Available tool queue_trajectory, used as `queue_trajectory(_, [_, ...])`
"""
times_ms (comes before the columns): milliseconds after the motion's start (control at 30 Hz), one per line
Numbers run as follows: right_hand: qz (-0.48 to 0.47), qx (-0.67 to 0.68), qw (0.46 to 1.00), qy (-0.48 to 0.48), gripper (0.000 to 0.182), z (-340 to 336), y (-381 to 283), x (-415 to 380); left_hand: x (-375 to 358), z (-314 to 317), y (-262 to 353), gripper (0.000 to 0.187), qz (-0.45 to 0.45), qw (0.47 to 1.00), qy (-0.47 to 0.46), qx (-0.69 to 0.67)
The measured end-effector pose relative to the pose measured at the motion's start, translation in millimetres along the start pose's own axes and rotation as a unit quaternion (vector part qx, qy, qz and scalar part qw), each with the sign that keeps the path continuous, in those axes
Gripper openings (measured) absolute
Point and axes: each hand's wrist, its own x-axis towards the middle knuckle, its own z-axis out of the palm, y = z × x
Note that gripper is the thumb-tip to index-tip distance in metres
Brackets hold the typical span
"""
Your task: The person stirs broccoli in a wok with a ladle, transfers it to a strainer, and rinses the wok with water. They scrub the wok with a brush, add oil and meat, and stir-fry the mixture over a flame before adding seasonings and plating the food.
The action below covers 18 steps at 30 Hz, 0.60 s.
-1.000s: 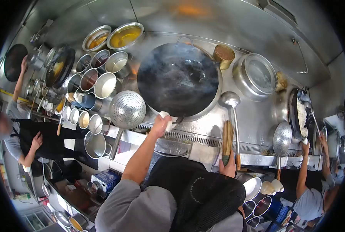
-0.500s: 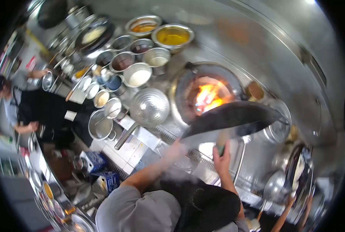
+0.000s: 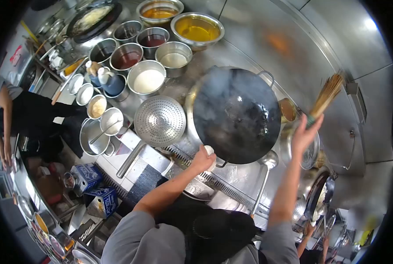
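A dark, steaming wok [image 3: 236,119] sits level on the burner ring, with a few glints of wetness inside. My left hand [image 3: 200,162] is closed around a folded white cloth [image 3: 210,154] at the wok's near rim, beside its near loop handle [image 3: 222,164]. Whether the fingers also grip the rim is hidden. Raised to the right of the wok, my right hand [image 3: 305,133] grips a bamboo wok brush [image 3: 327,94] by its green-banded end, bristles pointing up and away. A ladle [image 3: 269,160] rests on the steel counter between my arms.
A perforated strainer [image 3: 160,121] lies left of the wok. Behind it stand several steel pots of sauces and a bowl of yellow oil [image 3: 197,30]. To the right are a brown container [image 3: 287,110] and a steel pot [image 3: 311,149]. Another person [image 3: 25,108] stands at far left.
The wok has gone from tilted above the open flames to level on the burner, covering them. My right hand has carried the brush out to the upper right.
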Motion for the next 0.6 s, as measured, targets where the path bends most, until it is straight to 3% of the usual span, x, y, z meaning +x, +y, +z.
queue_trajectory(33, [-0.016, 0.004, 0.998, 0.062, 0.070, 39, -7, -11, -1, 0, 2, 0.062, -0.015, 1.000, 0.009, -0.002])
queue_trajectory(67, [0.117, 0.096, 0.988, 0.031, 0.073, 69, -39, -33, -4, -1, 3, 0.064, -0.008, 1.000, 0.008, -0.009])
queue_trajectory(100, [0.100, 0.139, 0.985, -0.010, 0.074, 109, -28, -64, -5, -2, 7, 0.064, -0.008, 1.000, -0.001, -0.007])
queue_trajectory(133, [0.098, 0.058, 0.990, -0.079, 0.073, 147, -22, -105, -7, -5, 9, 0.064, -0.011, 1.000, -0.002, -0.023])
queue_trajectory(167, [0.241, 0.119, 0.889, -0.370, 0.075, 144, -43, -120, -8, -7, 9, 0.064, -0.012, 0.999, -0.004, -0.036])
queue_trajectory(233, [0.143, 0.181, 0.811, -0.538, 0.086, 130, -66, -174, -6, -14, 6, 0.070, -0.009, 0.999, -0.025, -0.028])
queue_trajectory(267, [0.074, 0.228, 0.790, -0.564, 0.089, 115, -58, -189, -6, -18, 4, 0.074, -0.020, 0.998, -0.032, -0.058])
queue_trajectory(300, [0.135, 0.240, 0.671, -0.689, 0.090, 80, -64, -160, -6, -19, 0, 0.077, -0.034, 0.995, -0.039, -0.089])
queue_trajectory(333, [0.135, 0.220, 0.580, -0.773, 0.086, 55, -55, -128, -2, -13, -16, 0.083, -0.018, 0.988, -0.045, -0.145])
queue_trajectory(367, [0.143, 0.140, 0.536, -0.820, 0.086, 44, -21, -106, 0, -14, -20, 0.083, -0.021, 0.983, -0.060, -0.171])
queue_trajectory(400, [0.206, 0.095, 0.543, -0.809, 0.078, 28, -6, -82, 6, -10, -25, 0.064, -0.038, 0.967, -0.107, -0.227])
queue_trajectory(433, [0.238, 0.027, 0.636, -0.733, 0.072, 18, 28, -78, 12, -5, -31, 0.045, -0.055, 0.946, -0.152, -0.281])
queue_trajectory(467, [0.246, -0.006, 0.694, -0.676, 0.064, 10, 38, -72, 16, 2, -37, 0.045, -0.052, 0.946, -0.160, -0.276])
queue_trajectory(500, [0.253, -0.005, 0.699, -0.669, 0.064, 6, 42, -89, 18, 10, -44, 0.038, 0.001, 0.966, -0.125, -0.225])
queue_trajectory(533, [0.182, -0.084, 0.855, -0.479, 0.061, 10, 47, -118, 20, 15, -45, 0.031, 0.057, 0.979, -0.089, -0.173])
queue_trajectory(567, [0.098, -0.161, 0.948, -0.255, 0.058, 8, 46, -140, 15, 17, -44, 0.031, 0.063, 0.979, -0.096, -0.168])
queue_trajectory(600, [0.143, -0.101, 0.952, -0.251, 0.059, -4, 36, -153, 6, 17, -42, 0.042, 0.039, 0.980, -0.076, -0.178])
